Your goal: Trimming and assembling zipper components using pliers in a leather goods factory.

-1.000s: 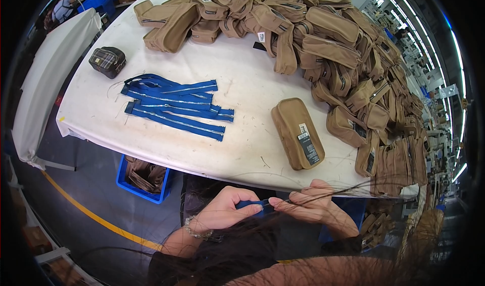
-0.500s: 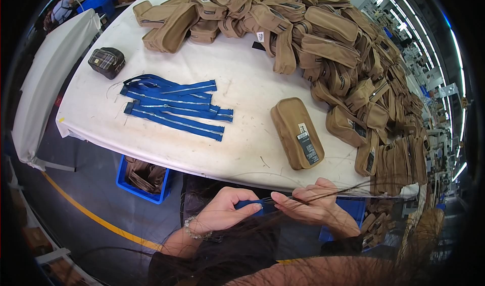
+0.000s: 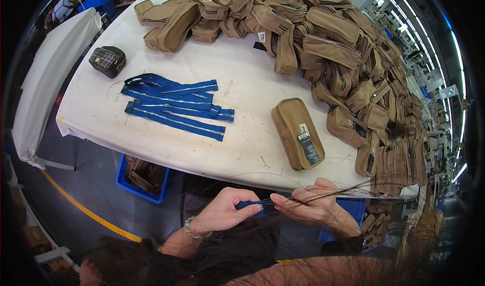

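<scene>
Just in front of the table's near edge, my left hand is closed on a blue zipper, thumb pressed on top; most of it is hidden in the fingers. Close to its end, my right hand is pinched on something thin and dark that I cannot make out, with stray hairs crossing the view. Several blue zippers with pale metal teeth lie fanned out on the table. To their right rests a brown fabric pouch with a dark tag and a white label.
A large heap of brown pouches covers the far and right parts of the white table. A small plaid pouch sits at the left. Below are a blue crate of brown pieces and another blue crate at the right.
A dark shape with a skin-toned patch has come into the lower left corner. Both my hands stay almost where they were, still on the blue zipper and the thin dark thing.
</scene>
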Motion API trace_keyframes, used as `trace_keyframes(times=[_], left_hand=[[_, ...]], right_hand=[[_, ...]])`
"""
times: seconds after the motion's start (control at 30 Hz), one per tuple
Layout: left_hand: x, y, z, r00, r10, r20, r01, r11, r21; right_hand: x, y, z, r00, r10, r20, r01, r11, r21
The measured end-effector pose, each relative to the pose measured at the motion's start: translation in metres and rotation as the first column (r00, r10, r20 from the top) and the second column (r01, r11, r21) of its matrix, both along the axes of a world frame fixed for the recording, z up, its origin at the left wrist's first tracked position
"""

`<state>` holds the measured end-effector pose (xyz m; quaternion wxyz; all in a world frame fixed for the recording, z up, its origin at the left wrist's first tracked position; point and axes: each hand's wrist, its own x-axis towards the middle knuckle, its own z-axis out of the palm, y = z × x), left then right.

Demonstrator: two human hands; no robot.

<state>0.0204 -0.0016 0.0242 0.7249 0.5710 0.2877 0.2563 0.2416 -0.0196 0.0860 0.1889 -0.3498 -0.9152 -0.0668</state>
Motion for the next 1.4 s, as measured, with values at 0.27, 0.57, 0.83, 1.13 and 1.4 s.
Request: trace_keyframes(times=[0.27, 0.57, 0.83, 1.13, 1.4], left_hand=[[-0.001, 0.002, 0.009, 0.998, -0.023, -0.054, 0.020, 0.998, -0.053], [-0.001, 0.004, 0.012, 0.998, -0.055, -0.019, 0.054, 0.996, -0.065], [-0.002, 0.004, 0.011, 0.998, -0.058, 0.006, 0.058, 0.996, -0.064], [-0.003, 0.004, 0.006, 0.998, -0.065, 0.020, 0.067, 0.992, -0.105], [-0.001, 0.003, 0.009, 0.998, -0.049, 0.028, 0.053, 0.987, -0.150]], right_hand=[[0.002, 0.000, 0.001, 1.000, 0.005, 0.006, -0.005, 1.000, 0.012], [0.002, 0.000, -0.001, 1.000, 0.013, -0.020, -0.014, 1.000, -0.016], [0.004, 0.001, -0.003, 0.999, 0.040, -0.005, -0.040, 0.999, -0.030], [0.005, 0.002, -0.009, 0.998, 0.068, -0.018, -0.068, 0.998, -0.003], [0.003, 0.001, -0.006, 0.996, 0.060, -0.062, -0.059, 0.998, 0.010]])
